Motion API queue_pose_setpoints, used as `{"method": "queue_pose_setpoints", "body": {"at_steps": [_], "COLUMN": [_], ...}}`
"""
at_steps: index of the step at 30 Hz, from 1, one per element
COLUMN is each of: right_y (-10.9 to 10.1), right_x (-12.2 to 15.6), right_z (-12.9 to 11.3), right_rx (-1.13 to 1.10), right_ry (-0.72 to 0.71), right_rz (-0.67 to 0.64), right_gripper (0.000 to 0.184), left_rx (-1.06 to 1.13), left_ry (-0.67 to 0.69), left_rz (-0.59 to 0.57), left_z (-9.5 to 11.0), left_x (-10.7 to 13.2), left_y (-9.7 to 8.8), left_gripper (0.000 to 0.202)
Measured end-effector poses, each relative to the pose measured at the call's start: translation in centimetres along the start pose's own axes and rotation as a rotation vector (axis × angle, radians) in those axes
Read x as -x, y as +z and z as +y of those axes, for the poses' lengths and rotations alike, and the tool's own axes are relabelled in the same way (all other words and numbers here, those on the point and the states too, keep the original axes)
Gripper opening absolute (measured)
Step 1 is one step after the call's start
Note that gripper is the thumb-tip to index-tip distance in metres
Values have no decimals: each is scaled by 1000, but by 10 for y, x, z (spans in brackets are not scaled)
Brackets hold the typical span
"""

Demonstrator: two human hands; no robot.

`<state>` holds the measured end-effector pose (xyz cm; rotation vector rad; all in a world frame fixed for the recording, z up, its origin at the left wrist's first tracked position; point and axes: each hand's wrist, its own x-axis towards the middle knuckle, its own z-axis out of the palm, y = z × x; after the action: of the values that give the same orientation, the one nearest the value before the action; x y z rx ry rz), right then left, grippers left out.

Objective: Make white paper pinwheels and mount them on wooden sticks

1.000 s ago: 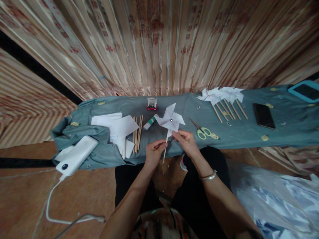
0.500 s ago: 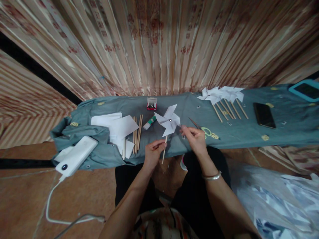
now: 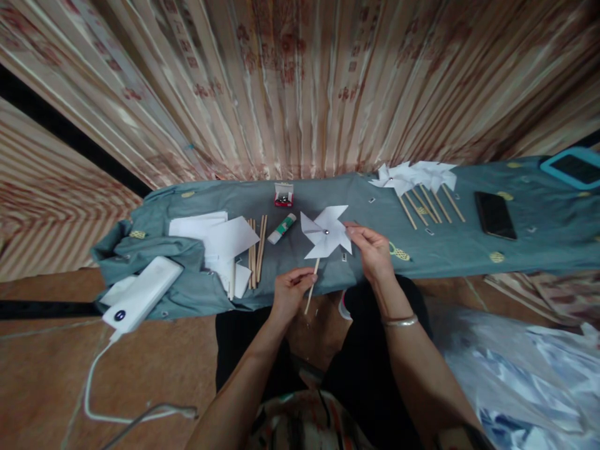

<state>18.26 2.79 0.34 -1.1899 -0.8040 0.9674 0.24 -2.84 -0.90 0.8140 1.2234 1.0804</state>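
A white paper pinwheel with a shiny pin at its centre stands in front of me on a thin wooden stick. My left hand pinches that stick below the blades between thumb and fingers. At the right side of the wheel, my right hand has its thumb and forefinger closed at the edge of one blade. Scissors with yellow-green handles lie partly hidden behind the right hand. A glue stick and an open red box of pins lie left of the wheel.
White paper sheets and loose wooden sticks lie left on the cloth-covered table. Several pinwheels, a black phone and a blue-framed device lie right. A white power bank trails a cable at the left edge.
The pinwheel has shifted slightly right and its blades have turned. My right hand has moved a little up and right, now covering more of the scissors.
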Motion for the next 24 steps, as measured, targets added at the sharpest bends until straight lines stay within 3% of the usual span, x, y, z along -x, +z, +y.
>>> {"method": "queue_pose_setpoints", "body": {"at_steps": [11, 24], "right_y": [2, 15], "right_x": [14, 26], "right_z": [-6, -7], "right_rx": [-79, -27], "right_ry": [135, 182], "right_rz": [-76, -149], "right_gripper": [15, 23], "left_rx": [28, 56], "left_ry": [42, 55], "left_rz": [43, 50], "left_z": [4, 4], "left_x": [-4, -5], "left_y": [3, 3], "left_gripper": [21, 21]}}
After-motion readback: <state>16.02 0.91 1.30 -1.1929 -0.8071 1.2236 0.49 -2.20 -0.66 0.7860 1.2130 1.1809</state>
